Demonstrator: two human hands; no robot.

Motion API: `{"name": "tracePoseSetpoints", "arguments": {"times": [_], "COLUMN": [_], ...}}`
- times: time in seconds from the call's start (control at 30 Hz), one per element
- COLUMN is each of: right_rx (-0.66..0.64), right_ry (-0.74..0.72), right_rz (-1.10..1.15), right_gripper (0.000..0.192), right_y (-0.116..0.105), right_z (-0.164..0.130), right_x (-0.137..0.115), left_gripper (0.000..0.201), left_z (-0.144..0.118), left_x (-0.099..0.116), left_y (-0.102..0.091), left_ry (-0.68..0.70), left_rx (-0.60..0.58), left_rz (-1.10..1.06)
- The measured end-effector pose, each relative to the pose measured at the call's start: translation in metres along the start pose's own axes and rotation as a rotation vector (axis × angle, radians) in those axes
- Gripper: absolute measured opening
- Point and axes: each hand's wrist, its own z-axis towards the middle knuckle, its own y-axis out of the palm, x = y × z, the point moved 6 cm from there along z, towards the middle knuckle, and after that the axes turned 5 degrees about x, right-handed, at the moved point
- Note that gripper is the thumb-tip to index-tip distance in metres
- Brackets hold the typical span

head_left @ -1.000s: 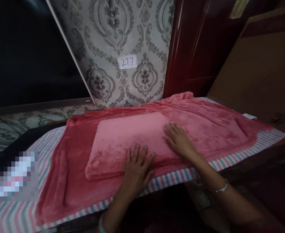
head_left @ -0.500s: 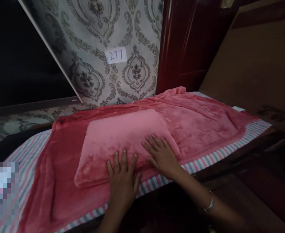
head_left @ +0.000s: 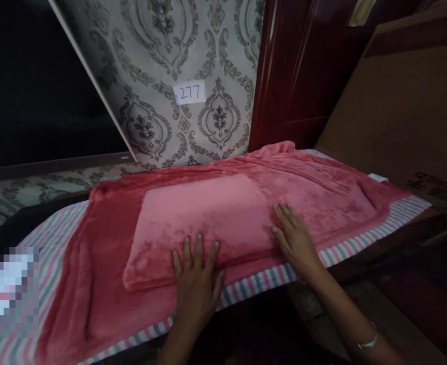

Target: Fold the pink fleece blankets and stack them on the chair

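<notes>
Left hand (head_left: 196,276) flat, fingers spread on folded pink blanket (head_left: 204,223) near bed's (head_left: 383,223) front edge, right hand (head_left: 294,238) open at fold's right edge

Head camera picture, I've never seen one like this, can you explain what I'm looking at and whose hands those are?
The camera sits on a person's head and looks forward and down, so the two bare hands are the wearer's own. The left hand lies flat, fingers spread, on the near edge of a folded pink blanket. The right hand lies flat at its right end. Neither hand grips anything. The folded piece rests on a wider spread of the same pink plush, over a striped sheet. Behind is patterned wallpaper with a paper label reading 277.
</notes>
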Motion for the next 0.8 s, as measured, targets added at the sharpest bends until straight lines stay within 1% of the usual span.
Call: {"name": "tracePoseSetpoints", "arguments": {"times": [0.07, 0.17, 0.23, 0.3, 0.37, 0.43, 0.53, 0.6, 0.63, 0.7, 0.8], "right_rx": [-0.029, -0.173, -0.271, -0.356, -0.44, -0.528, -0.602, -0.622, -0.623, -0.605, -0.537], "right_ry": [-0.121, -0.293, -0.368, -0.45, -0.543, -0.608, -0.653, -0.66, -0.647, -0.57, -0.346], "right_rz": [0.048, 0.066, 0.061, 0.07, 0.094, 0.101, 0.076, 0.067, 0.063, 0.03, -0.073], "right_gripper": [0.057, 0.056, 0.054, 0.054, 0.055, 0.057, 0.058, 0.057, 0.058, 0.057, 0.055], "right_y": [0.001, 0.014, 0.027, 0.04, 0.054, 0.07, 0.091, 0.104, 0.11, 0.12, 0.13], "right_z": [0.012, 0.029, 0.039, 0.047, 0.054, 0.062, 0.081, 0.097, 0.107, 0.128, 0.159], "right_x": [-0.033, -0.089, -0.12, -0.145, -0.163, -0.174, -0.179, -0.173, -0.167, -0.143, -0.091], "left_gripper": [0.058, 0.049, 0.046, 0.046, 0.047, 0.051, 0.065, 0.073, 0.075, 0.075, 0.073], "left_z": [0.001, 0.01, 0.018, 0.025, 0.026, 0.021, 0.007, -0.001, -0.003, -0.005, -0.005], "left_x": [-0.002, -0.018, -0.036, -0.052, -0.057, -0.049, -0.03, -0.021, -0.019, -0.018, -0.02], "left_y": [-0.004, -0.021, -0.035, -0.045, -0.045, -0.035, -0.015, -0.006, -0.003, -0.001, -0.001], "left_ry": [0.031, 0.069, 0.025, -0.04, -0.062, -0.026, 0.05, 0.068, 0.064, 0.053, 0.034], "left_rx": [-0.005, 0.012, 0.047, 0.067, 0.051, 0.015, -0.026, -0.029, -0.025, -0.018, -0.006], "left_rz": [-0.008, 0.012, 0.052, 0.089, 0.104, 0.098, 0.091, 0.096, 0.098, 0.094, 0.076]}}
